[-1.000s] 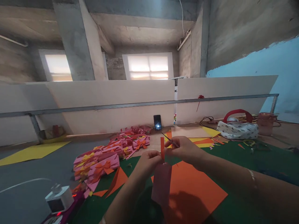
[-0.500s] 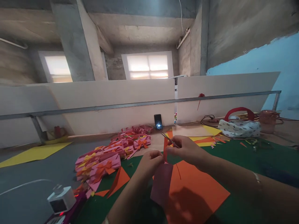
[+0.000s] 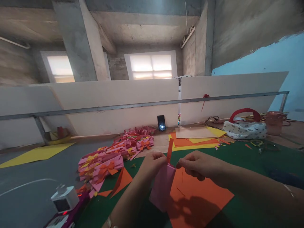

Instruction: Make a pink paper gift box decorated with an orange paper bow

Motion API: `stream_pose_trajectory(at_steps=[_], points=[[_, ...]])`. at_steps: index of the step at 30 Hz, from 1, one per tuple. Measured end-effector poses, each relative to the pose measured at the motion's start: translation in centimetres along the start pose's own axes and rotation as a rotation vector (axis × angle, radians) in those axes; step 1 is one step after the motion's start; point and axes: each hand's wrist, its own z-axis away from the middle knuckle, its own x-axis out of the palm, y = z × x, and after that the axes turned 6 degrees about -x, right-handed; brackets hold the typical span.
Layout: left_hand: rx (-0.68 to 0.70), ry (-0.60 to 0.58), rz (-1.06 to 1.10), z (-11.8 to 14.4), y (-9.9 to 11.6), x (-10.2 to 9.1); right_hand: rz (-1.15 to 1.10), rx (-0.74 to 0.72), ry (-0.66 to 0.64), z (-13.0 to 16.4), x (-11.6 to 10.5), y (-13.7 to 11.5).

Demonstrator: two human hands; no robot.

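Left hand (image 3: 152, 163): the pink paper (image 3: 162, 186) and the orange strip (image 3: 169, 150) are pinched at the top between thumb and fingers.
Right hand (image 3: 198, 164): the fingers are curled and pinched at the pink paper's top edge; whether something thin is held there cannot be told.
Pink paper: it is held up over the orange sheet (image 3: 201, 198), which lies flat on the green mat (image 3: 256, 164).
Done: many pink pieces with bows (image 3: 106, 160) are piled to the left, so plenty seem to be made.
Left: this piece looks unfinished; the strip is not yet shaped into a bow, and more sheets (image 3: 194, 137) are stacked behind.
Changed: half a second ago scissors were held up in the right hand; now none are seen, and the hand has been lowered.
Farther out: a phone (image 3: 161, 123) is leaned on the wall, and a bag (image 3: 245, 128) is seen at the right.
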Motion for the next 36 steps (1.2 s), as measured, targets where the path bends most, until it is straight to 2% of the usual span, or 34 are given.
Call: stream_pose_trajectory(at_steps=[12, 17, 36], points=[[-0.030, -0.028, 0.016, -0.09, -0.13, 0.34, -0.097, -0.016, -0.023, -0.02, 0.25, 0.63], [-0.026, -0.027, 0.027, 0.11, -0.10, 0.46, -0.094, -0.002, 0.020, -0.09, 0.52, 0.50], [-0.026, -0.020, -0.034, 0.11, 0.01, 0.62, -0.046, -0.006, 0.054, -0.08, 0.95, 0.31]])
